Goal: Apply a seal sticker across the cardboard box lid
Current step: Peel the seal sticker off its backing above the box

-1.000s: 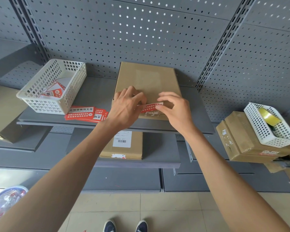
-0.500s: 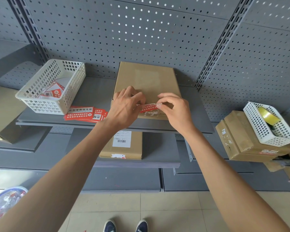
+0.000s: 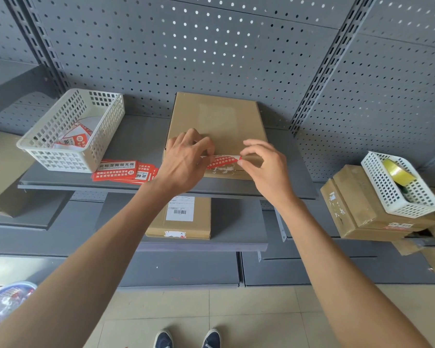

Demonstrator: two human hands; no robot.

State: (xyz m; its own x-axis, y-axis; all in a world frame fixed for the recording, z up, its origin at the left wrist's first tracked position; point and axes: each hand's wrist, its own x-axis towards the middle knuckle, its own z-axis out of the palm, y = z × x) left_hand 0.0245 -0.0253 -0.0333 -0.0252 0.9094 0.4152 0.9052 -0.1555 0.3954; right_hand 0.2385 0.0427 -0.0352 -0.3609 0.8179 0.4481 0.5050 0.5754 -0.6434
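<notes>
A flat brown cardboard box [image 3: 219,121] lies on the grey shelf [image 3: 136,144], its near edge toward me. A red and white seal sticker [image 3: 222,160] stretches sideways along that near edge, just above old torn label scraps on the box front. My left hand [image 3: 183,162] pinches the sticker's left end. My right hand [image 3: 264,167] pinches its right end between thumb and forefinger. The sticker's ends are hidden under my fingers, and I cannot tell how much of it touches the lid.
A stack of red seal stickers [image 3: 121,170] lies left of the box. A white basket [image 3: 70,131] with sticker scraps stands further left. Another box [image 3: 183,217] sits on the lower shelf. Right: cartons [image 3: 362,209] under a white basket [image 3: 402,187] holding a tape roll.
Both hands have held the sticker at the box's near edge throughout. It is pulled a little straighter and flatter now; my right fingers have shifted slightly along its right end.
</notes>
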